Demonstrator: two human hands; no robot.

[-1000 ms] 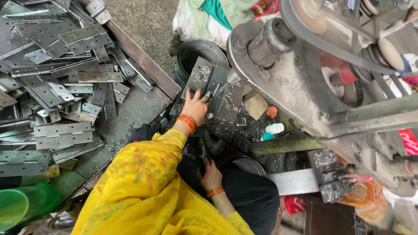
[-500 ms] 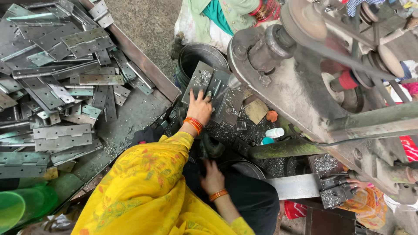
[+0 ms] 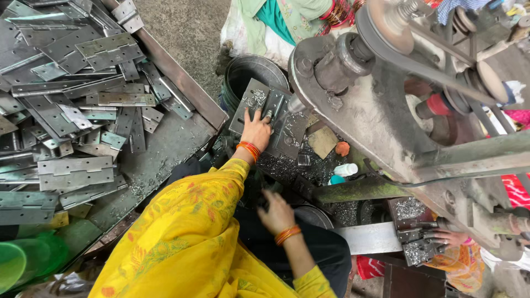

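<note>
Lowest in the frame, a yellow sleeve (image 3: 182, 243) fills the bottom centre. Just above it, right of centre, the right hand (image 3: 277, 211) curls around a dark handle (image 3: 265, 197); whether the fingers are fully clamped cannot be told, as the palm faces away. Farther up, at frame centre, the left hand (image 3: 256, 129) lies flat with fingers spread, pressing down on a grey hinge plate (image 3: 270, 116) that rests on the machine bed. The plate's long axis runs from upper left to lower right, and it extends beyond the fingertips toward the upper right, where the drill spindle (image 3: 298, 103) meets it. The left hand is the nearer one to the plate; the right sits well below it. At the left, a tray (image 3: 182, 83) holds piled hinges (image 3: 74, 172). At lower right, another person's hand (image 3: 450, 237) rests by a second plate (image 3: 411, 237).
</note>
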